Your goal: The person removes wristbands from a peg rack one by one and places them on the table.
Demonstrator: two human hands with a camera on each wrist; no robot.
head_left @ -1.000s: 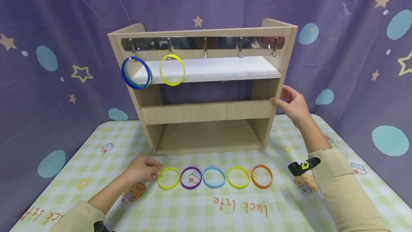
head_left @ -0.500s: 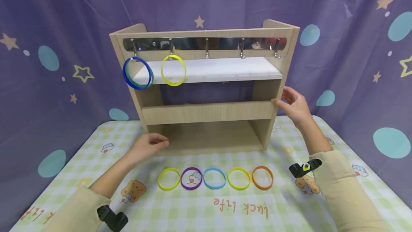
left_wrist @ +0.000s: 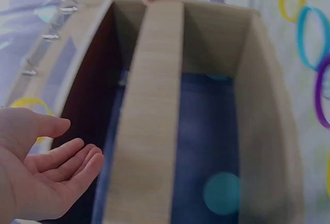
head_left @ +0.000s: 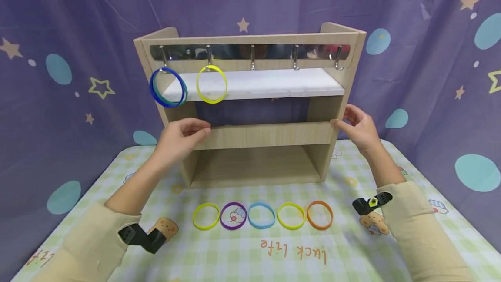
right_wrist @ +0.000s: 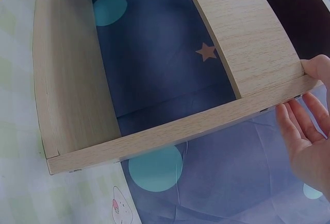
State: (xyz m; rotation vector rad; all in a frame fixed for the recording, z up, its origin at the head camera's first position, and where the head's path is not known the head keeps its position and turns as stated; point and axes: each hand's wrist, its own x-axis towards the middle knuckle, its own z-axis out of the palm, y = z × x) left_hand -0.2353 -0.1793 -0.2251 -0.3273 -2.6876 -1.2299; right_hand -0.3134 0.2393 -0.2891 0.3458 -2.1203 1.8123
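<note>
My right hand [head_left: 360, 132] holds the right side panel of a wooden shelf unit [head_left: 270, 136], thumb on its front edge and fingers on the outside, as the right wrist view also shows. In front of the unit's left part, my left hand [head_left: 176, 140] is raised with fingers relaxed; in the left wrist view that hand [left_wrist: 56, 170] has nothing between thumb and fingers. Above it, a dark blue wristband [head_left: 151, 92] and a teal one [head_left: 186, 92] hang on the leftmost hook. A yellow wristband [head_left: 226, 86] hangs on the second hook.
A metal hook rail [head_left: 274, 52] spans the unit's top, above a white shelf [head_left: 282, 84]. On the checked tablecloth [head_left: 219, 260] lies a row of wristbands: yellow, purple [head_left: 222, 221], light blue [head_left: 249, 220], yellow and orange [head_left: 332, 220]. A purple curtain [head_left: 274, 3] hangs behind.
My left hand has risen from beside the leftmost yellow wristband on the table to the height of the unit's middle board. The right hand keeps its hold on the side panel.
</note>
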